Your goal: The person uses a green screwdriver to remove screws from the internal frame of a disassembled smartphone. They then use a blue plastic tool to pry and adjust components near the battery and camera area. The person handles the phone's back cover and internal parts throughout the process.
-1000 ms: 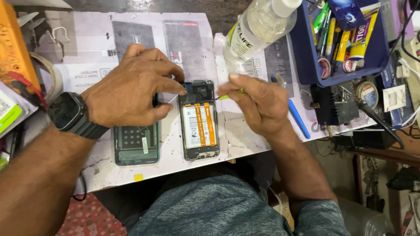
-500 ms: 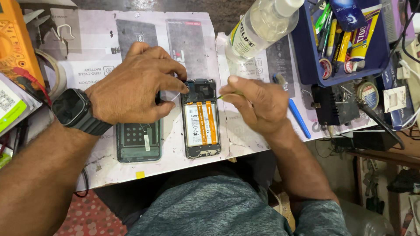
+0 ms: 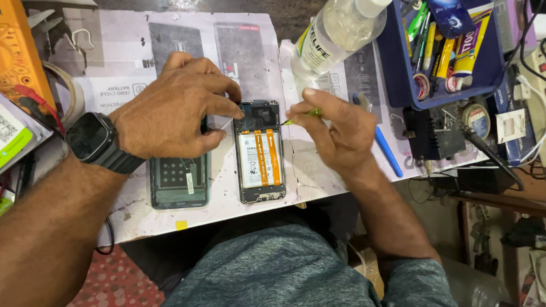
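An opened phone [image 3: 260, 151] lies face down on the paper-covered bench, its white battery crossed by two orange strips. My left hand [image 3: 173, 105], with a black watch on the wrist, presses its thumb and fingertips against the phone's upper left edge. A thin yellow-green tool [image 3: 301, 115] is pinched in my right hand [image 3: 335, 128], and its tip touches the phone's upper right edge. The phone's dark green back cover [image 3: 178, 183] lies just left of it, partly under my left hand.
A clear plastic bottle [image 3: 335, 31] lies at the top centre. A blue tray [image 3: 443, 51] of tubes, pens and tape stands at the upper right. A blue pen [image 3: 388, 150] lies right of my right hand. An orange meter [image 3: 17, 54] sits at the far left.
My left fingers have shifted slightly along the phone's top left edge. The tool tip stays at the phone's upper right edge.
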